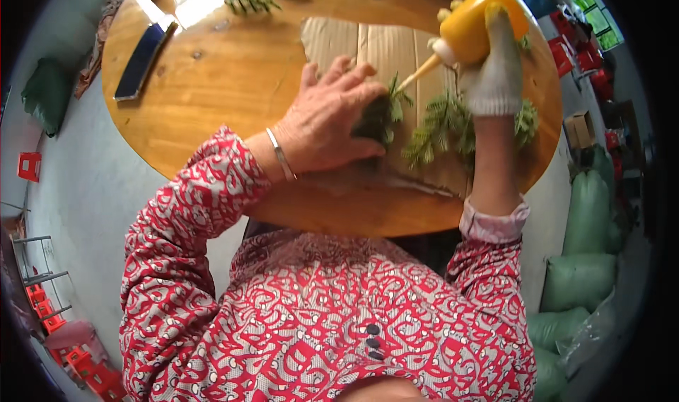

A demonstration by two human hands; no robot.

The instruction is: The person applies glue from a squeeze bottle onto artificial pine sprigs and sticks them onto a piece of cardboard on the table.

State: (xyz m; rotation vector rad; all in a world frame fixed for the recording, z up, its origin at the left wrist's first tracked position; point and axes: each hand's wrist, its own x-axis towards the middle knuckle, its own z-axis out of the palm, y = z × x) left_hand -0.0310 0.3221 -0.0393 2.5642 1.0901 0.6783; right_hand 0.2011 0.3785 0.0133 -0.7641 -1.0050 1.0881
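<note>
My right hand (pixel 499 70), in a pale knitted glove, grips a yellow squeeze bottle (pixel 465 28) tilted down to the left. Its long tapered nozzle ends at the tip of a green leafy sprig (pixel 398 105); I cannot tell whether they touch. My bare left hand (pixel 331 115), with a silver bracelet at the wrist, lies with fingers spread over a sheet of cardboard (pixel 332 38). Between its thumb and forefinger is a dark green patch, partly hidden by the hand. More feathery green sprigs (pixel 440 123) lie on the cardboard below the bottle.
The cardboard rests on a round wooden table (pixel 205 84). A dark blue flat strip (pixel 143 61) lies at the left, and other sprigs (pixel 251 0) at the far edge. Green stuffed sacks (pixel 581 282) stand along the right side. Red crates (pixel 92 370) are on the floor at the lower left.
</note>
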